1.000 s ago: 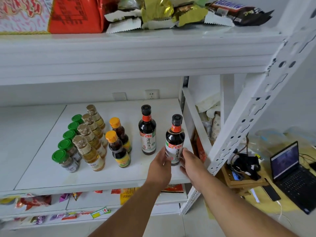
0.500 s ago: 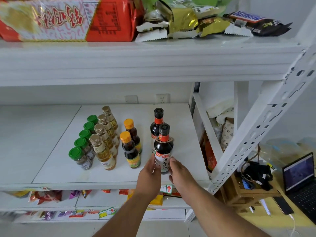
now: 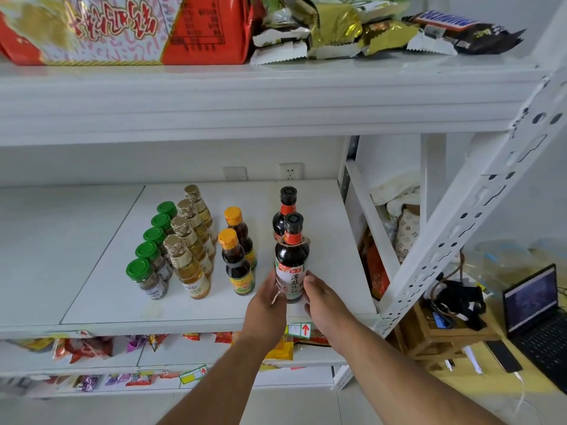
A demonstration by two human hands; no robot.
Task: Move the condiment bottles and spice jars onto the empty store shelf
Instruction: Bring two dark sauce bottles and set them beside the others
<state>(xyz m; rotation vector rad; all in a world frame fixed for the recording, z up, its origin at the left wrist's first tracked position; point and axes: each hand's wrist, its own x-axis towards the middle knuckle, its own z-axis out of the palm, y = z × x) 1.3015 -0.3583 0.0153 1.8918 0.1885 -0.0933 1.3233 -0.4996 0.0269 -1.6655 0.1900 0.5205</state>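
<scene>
A dark soy sauce bottle (image 3: 291, 259) with a black cap stands upright near the front of the white middle shelf (image 3: 101, 305). My left hand (image 3: 267, 299) and my right hand (image 3: 322, 297) hold its lower half from either side. Directly behind it stands a second soy sauce bottle (image 3: 283, 210). To the left are two orange-capped dark bottles (image 3: 237, 262), a row of gold-capped yellow oil bottles (image 3: 188, 265) and a row of green-lidded spice jars (image 3: 147, 276).
Snack bags (image 3: 122, 29) and candy wrappers (image 3: 460, 29) lie on the shelf above. The slanted perforated upright (image 3: 478, 204) stands to the right. Beyond it are a wooden stool (image 3: 441, 338) and a laptop (image 3: 534, 305). Snack packets (image 3: 79, 348) fill the lower shelf.
Both hands have carried the front soy sauce bottle leftward, from beside the rear soy sauce bottle to directly in front of it. The view has also shifted up and to the left.
</scene>
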